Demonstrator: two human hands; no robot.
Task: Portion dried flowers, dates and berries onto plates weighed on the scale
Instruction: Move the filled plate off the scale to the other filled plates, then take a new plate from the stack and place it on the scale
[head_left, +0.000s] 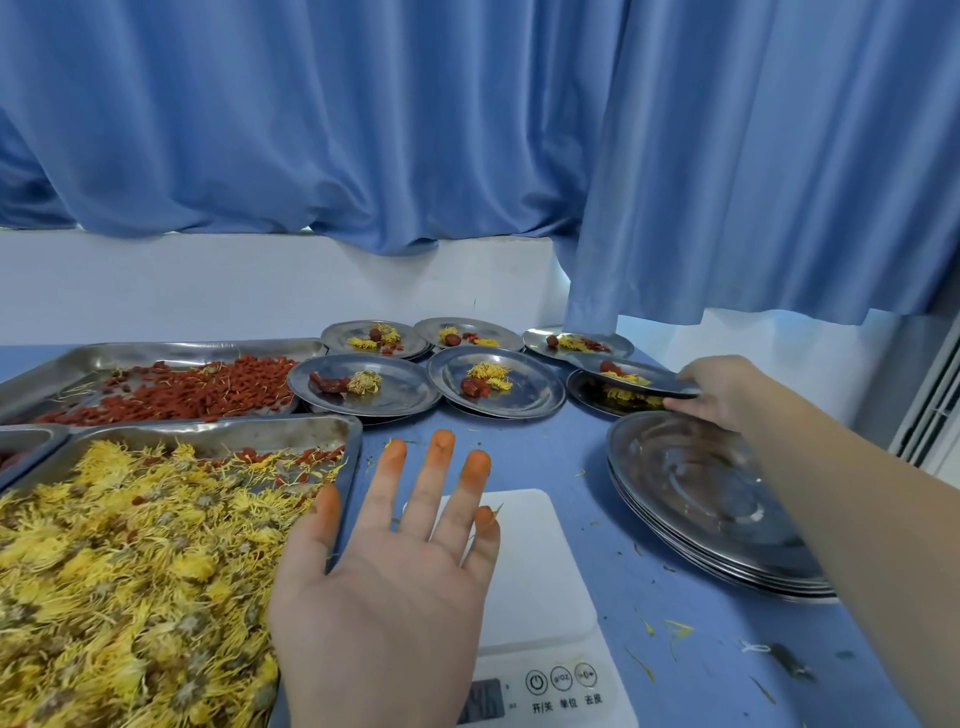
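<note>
head view: the left hand (384, 587) hovers palm up over the white scale (540, 582), fingers (441, 467) spread apart and holding nothing, their tips stained orange. the scale sits on the blue surface (519, 447) near the front edge, its platform bare, its display partly hidden by the palm so the reading cannot be told

the right hand (722, 389) reaches out to the far right, fingers closed on the rim of a filled plate (631, 376) that carries yellow flowers and something red; this plate is tilted slightly and held just above another filled plate (597, 397) lying on the surface. just beside it, nearer the person, stands a stack of empty plates (717, 514)

further back, five more plates (405, 387) lie in two rows, each with a small heap of flowers, a date and a few berries

at the left, a big tray of dried flowers (145, 571) fills the near corner, with a few red berries scattered along its far edge. behind it is a tray of red berries (171, 389), and a third tray (26, 447) shows only its corner at the left border

loose petals lie scattered on the surface around the scale. blue curtains (467, 130) hang behind
</note>
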